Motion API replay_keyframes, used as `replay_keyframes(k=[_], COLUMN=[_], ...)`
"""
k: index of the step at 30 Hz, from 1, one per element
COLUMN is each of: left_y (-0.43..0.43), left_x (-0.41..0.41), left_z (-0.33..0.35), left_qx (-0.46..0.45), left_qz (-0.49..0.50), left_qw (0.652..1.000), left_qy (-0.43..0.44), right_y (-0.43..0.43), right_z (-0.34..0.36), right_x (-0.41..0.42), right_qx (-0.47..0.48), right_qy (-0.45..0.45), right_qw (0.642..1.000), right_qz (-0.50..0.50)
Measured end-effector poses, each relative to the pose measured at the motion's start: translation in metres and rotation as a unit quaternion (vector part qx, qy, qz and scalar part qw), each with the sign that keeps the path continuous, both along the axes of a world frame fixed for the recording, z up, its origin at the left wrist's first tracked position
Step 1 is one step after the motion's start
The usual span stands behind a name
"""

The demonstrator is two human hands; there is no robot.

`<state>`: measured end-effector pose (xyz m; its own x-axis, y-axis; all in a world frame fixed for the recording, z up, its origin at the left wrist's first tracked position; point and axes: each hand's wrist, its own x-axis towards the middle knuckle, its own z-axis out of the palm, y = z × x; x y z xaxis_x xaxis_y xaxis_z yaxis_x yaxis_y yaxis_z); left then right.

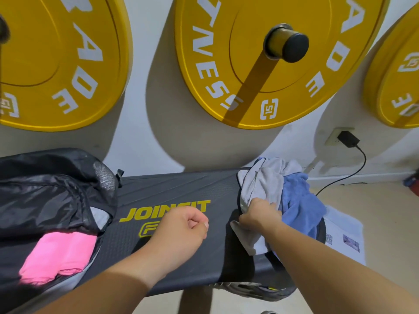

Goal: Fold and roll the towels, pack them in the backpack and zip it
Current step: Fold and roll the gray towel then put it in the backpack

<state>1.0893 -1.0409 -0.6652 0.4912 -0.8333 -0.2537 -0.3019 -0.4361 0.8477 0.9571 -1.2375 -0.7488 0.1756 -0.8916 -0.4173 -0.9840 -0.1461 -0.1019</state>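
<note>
A black backpack (49, 191) lies open on the left end of a black bench (181, 191). A rolled pink towel (59, 254) sits in its opening. On the bench's right end a crumpled grey towel (265, 177) lies against a blue towel (299, 205). My right hand (260, 214) grips the grey towel near its lower edge. Over the yellow lettering at the middle of the bench, my left hand (183, 227) hovers with fingers curled into a loose fist, holding nothing.
Yellow weight plates (226, 64) hang on pegs on the white wall behind the bench. A black charger (348, 138) is plugged into a wall socket at right, its cable trailing to the floor. A white printed sheet (344, 232) lies on the floor beside the bench.
</note>
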Motion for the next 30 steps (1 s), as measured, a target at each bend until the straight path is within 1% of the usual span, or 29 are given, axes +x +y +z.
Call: replay_keyframes(k=[4,6,9,10,11,12,13,14,15,16,17,18,19,20,22,23,25,26,28,30], left_y=[0.006,0.011,0.022,0.027,0.032,0.036,0.040,0.044,0.047,0.049,0.053,0.056,0.060,0.064,0.074,0.078,0.085,0.088,0.091,0.091], left_x=[0.000,0.000,0.005,0.008,0.010,0.013,0.015,0.017,0.020,0.024,0.027,0.030,0.031,0.030,0.029,0.029,0.029,0.030,0.031,0.034], left_z=[-0.002,-0.001,0.001,0.001,0.003,0.008,0.015,0.024,0.031,0.037,0.043,0.047,0.051,0.053,0.055,0.053,0.049,0.049,0.051,0.053], left_qx=[0.008,0.004,0.000,-0.004,-0.014,-0.026,-0.042,-0.056,-0.068,-0.081,-0.090,-0.096,-0.105,-0.111,-0.106,-0.098,-0.070,-0.064,-0.081,-0.099], left_qz=[-0.033,-0.048,-0.071,-0.073,-0.074,-0.072,-0.064,-0.051,-0.032,-0.013,-0.003,-0.004,-0.023,-0.059,-0.138,-0.177,-0.212,-0.211,-0.194,-0.156], left_qw=[0.998,0.997,0.995,0.994,0.993,0.993,0.993,0.993,0.992,0.988,0.982,0.975,0.969,0.966,0.962,0.962,0.963,0.965,0.972,0.981], left_qy=[-0.046,-0.056,-0.076,-0.082,-0.088,-0.092,-0.092,-0.089,-0.098,-0.128,-0.169,-0.202,-0.221,-0.226,-0.210,-0.182,-0.149,-0.142,-0.102,-0.061], right_y=[0.004,0.006,0.022,0.031,0.035,0.037,0.033,0.035,0.043,0.060,0.082,0.100,0.118,0.133,0.159,0.170,0.178,0.177,0.175,0.166], right_z=[0.012,0.023,0.058,0.071,0.084,0.094,0.105,0.118,0.135,0.152,0.163,0.181,0.197,0.206,0.214,0.215,0.219,0.220,0.223,0.221], right_x=[-0.009,-0.009,0.000,0.006,0.008,0.005,0.003,0.003,0.007,0.014,0.018,0.019,0.018,0.019,0.022,0.023,0.024,0.024,0.022,0.017], right_qx=[0.018,-0.003,-0.060,-0.086,-0.108,-0.065,-0.113,-0.174,-0.126,-0.084,-0.087,-0.094,-0.047,-0.013,0.039,0.048,0.047,0.040,0.021,0.015], right_qy=[-0.051,-0.061,-0.072,-0.050,-0.037,-0.033,0.003,0.022,0.023,-0.037,-0.031,-0.066,-0.115,-0.102,-0.051,-0.033,-0.015,-0.018,-0.040,-0.083], right_qw=[0.998,0.998,0.991,0.989,0.978,0.976,0.965,0.955,0.960,0.971,0.947,0.924,0.917,0.907,0.888,0.881,0.890,0.898,0.915,0.931], right_qz=[-0.009,0.006,0.096,0.108,0.173,0.207,0.238,0.239,0.249,0.222,0.308,0.365,0.379,0.409,0.456,0.469,0.454,0.438,0.400,0.355])
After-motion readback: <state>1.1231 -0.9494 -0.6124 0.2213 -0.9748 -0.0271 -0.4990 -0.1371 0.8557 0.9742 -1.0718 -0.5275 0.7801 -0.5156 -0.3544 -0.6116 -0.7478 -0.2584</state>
